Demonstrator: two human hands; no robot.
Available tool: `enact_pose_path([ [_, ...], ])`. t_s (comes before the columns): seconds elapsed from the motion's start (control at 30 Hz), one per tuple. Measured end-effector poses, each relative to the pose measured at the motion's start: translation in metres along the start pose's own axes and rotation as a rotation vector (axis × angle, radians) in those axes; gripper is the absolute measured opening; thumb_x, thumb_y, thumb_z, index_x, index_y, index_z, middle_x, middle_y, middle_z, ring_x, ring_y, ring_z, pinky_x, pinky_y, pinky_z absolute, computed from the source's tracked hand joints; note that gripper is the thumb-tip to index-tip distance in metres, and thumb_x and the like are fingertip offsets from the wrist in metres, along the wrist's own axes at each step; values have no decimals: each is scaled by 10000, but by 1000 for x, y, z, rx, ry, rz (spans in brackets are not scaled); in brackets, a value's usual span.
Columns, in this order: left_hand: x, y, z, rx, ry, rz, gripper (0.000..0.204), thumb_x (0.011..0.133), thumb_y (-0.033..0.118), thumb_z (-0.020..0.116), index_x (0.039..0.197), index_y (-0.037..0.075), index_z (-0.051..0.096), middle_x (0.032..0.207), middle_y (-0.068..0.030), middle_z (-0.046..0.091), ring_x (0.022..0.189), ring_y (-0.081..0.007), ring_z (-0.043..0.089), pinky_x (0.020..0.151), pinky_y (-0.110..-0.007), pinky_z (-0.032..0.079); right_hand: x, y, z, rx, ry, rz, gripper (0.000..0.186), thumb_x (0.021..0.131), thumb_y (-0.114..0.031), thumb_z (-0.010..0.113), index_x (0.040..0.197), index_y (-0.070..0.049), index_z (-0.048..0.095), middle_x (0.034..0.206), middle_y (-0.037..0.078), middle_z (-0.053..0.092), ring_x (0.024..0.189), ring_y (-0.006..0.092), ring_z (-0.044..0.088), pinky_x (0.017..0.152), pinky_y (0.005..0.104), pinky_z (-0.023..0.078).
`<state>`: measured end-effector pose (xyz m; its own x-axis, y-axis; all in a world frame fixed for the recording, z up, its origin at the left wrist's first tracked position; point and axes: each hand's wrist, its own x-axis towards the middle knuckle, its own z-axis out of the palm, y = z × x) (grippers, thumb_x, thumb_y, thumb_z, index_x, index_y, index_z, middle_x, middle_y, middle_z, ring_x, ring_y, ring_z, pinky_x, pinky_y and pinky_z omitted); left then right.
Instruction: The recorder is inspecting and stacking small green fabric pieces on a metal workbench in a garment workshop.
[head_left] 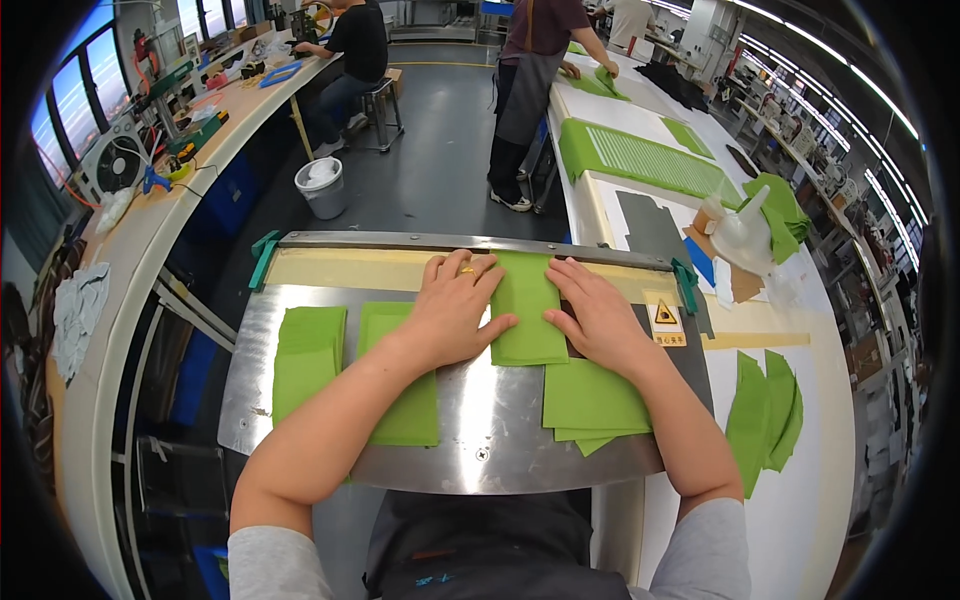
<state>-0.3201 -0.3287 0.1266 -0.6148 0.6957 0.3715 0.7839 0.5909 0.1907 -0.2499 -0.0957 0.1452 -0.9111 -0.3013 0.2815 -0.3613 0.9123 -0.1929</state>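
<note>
A green rectangular piece of material [526, 318], apparently cloth or leather, lies at the far middle of a shiny metal plate [485, 415]. My left hand [452, 308] rests flat at its left edge, thumb stretched onto it. On the opposite edge lies my right hand [600, 322], fingers extended, thumb touching the piece. Both hands are open and press down rather than grip. Left of them are a green stack [308, 355] and a second green stack [408, 405], partly under my left forearm. A third green stack [596, 396] sits below my right hand, its lower layers fanned out.
A metal bar [470, 241] with a green clamp [264, 258] borders the plate's far side. Loose green pieces [768, 410] lie on the right table, with a white bottle [742, 240] farther back. One person [530, 80] stands ahead; another [355, 50] sits at the left bench.
</note>
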Motion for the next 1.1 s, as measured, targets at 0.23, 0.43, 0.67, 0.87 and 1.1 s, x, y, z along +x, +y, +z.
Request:
enact_pose_path([
  [0.23, 3, 4, -7, -30, 26, 23, 564, 881, 398, 664, 1277, 9, 567, 1334, -157, 490, 1309, -383, 358, 1098, -488, 253, -1, 1, 1, -58, 58, -25, 513, 936, -314, 616, 1317, 17, 521, 1392, 166, 494, 1348, 340, 414, 1105, 427, 359],
  [0.43, 3, 2, -13, 3, 42, 102, 430, 889, 308, 651, 1208, 22, 620, 1248, -144, 515, 1241, -358, 401, 1054, -475, 289, 2, -8, -4, -28, 18, 28, 451, 935, -309, 617, 1227, 32, 584, 1327, 169, 518, 1286, 328, 454, 1070, 415, 403],
  [0.67, 12, 22, -21, 185, -25, 32, 221, 854, 68, 592, 1060, 66, 670, 1136, -100, 647, 1140, -319, 496, 1017, -432, 341, 3, -18, -23, -1, -7, -156, 357, 946, -327, 593, 1110, -17, 661, 1183, 126, 624, 1145, 255, 578, 1051, 408, 416],
  [0.87, 10, 8, 1, -548, -17, 301, 208, 779, -46, 548, 924, 37, 671, 982, -117, 692, 1020, -332, 588, 836, -421, 481, 3, -18, -22, 511, 63, 73, 271, 953, -272, 578, 1124, -82, 665, 1205, 121, 634, 1048, 281, 639, 942, 417, 486],
  [1.1, 6, 21, -28, -376, -225, -168, 180, 812, 31, 591, 978, 25, 661, 1246, -156, 644, 1201, -331, 547, 950, -410, 473, 8, -11, 10, -32, 146, -216, 353, 925, -211, 623, 1232, -38, 601, 1324, 88, 582, 1319, 305, 470, 1097, 449, 368],
])
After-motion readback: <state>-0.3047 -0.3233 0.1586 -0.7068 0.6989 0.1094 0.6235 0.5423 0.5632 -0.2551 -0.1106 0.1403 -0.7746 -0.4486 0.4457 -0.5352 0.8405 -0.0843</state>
